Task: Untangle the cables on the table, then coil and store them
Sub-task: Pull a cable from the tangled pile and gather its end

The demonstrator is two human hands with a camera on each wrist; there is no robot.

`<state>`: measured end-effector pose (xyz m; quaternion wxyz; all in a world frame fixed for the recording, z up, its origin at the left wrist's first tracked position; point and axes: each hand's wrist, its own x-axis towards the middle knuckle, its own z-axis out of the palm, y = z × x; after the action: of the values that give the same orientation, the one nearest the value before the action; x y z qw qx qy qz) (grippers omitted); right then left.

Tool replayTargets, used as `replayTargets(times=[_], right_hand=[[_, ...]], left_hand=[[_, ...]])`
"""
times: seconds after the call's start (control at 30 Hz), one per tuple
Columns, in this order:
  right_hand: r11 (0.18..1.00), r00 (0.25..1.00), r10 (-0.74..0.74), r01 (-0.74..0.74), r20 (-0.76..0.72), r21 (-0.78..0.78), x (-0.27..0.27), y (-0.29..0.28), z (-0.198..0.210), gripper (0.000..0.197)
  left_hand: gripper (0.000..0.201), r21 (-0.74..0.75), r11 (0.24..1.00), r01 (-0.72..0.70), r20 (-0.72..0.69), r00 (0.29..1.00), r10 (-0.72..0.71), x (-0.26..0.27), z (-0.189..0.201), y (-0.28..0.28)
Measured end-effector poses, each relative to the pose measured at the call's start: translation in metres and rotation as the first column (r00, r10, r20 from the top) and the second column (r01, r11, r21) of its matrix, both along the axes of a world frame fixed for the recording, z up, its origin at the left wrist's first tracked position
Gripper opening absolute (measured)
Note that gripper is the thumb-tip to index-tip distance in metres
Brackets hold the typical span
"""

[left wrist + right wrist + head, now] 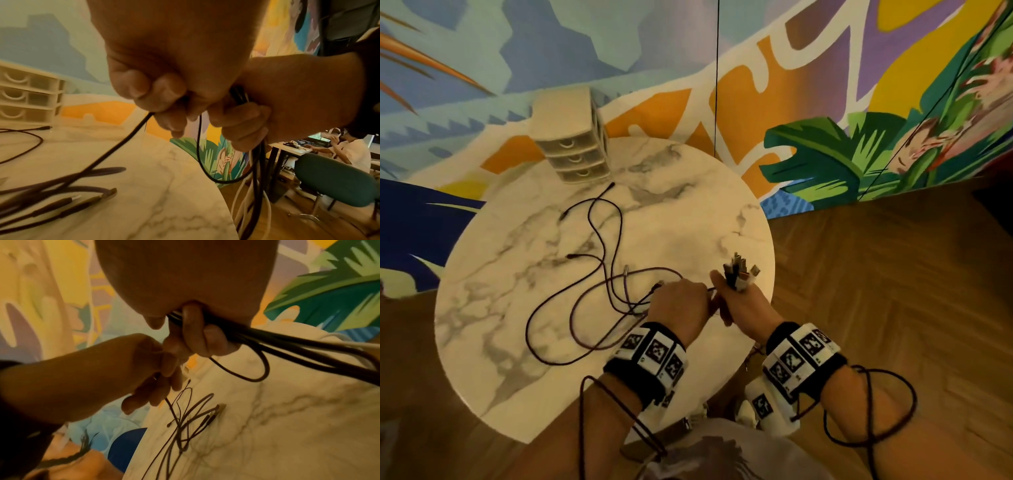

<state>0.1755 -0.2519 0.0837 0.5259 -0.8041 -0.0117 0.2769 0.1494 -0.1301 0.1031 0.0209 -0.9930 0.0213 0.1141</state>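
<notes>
The right hand (743, 305) clenches a bundle of cables (738, 274) at the table's (688, 205) near right edge; the left hand (678, 301) pinches, seemingly, one dark cable (115, 146) beside it.

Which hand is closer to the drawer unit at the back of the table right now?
Left. The left hand sits nearer the drawer unit, over the loose cables; the right hand is farther, at the table's right edge.

drawer unit (571, 144) at table (688, 212) rear | cables (599, 274) before it
</notes>
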Motion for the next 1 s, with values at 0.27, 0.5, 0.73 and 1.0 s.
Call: replayTargets(times=[0.27,0.5,0.73,1.0], right_hand=[[0.957,0.961,-0.215,0.243,-0.172,0.161,0.012,-0.008,-0.013,0.032],[0.711,0.826,-0.491,0.564,-0.279,0.419,0.026,-0.024,-0.007,0.033],[0.957,0.962,-0.074,0.142,-0.262,0.251,-0.014,0.008,-0.030,0.038],[0.804,0.872,-0.407,0.483,-0.272,0.347,0.007,-0.020,-0.017,0.043]], left_hand=[[0.026,-0.494,0.869,-0.011,-0.125,0.990,-0.058,-0.019,-0.041,-0.001],[0.031,-0.476,0.837,-0.270,-0.206,0.960,0.192,-0.033,-0.077,0.068],[0.028,-0.247,0.965,0.093,0.030,0.996,-0.088,-0.039,-0.054,0.018],[0.020,-0.437,0.885,-0.160,-0.003,0.984,0.177,-0.048,-0.095,0.073]])
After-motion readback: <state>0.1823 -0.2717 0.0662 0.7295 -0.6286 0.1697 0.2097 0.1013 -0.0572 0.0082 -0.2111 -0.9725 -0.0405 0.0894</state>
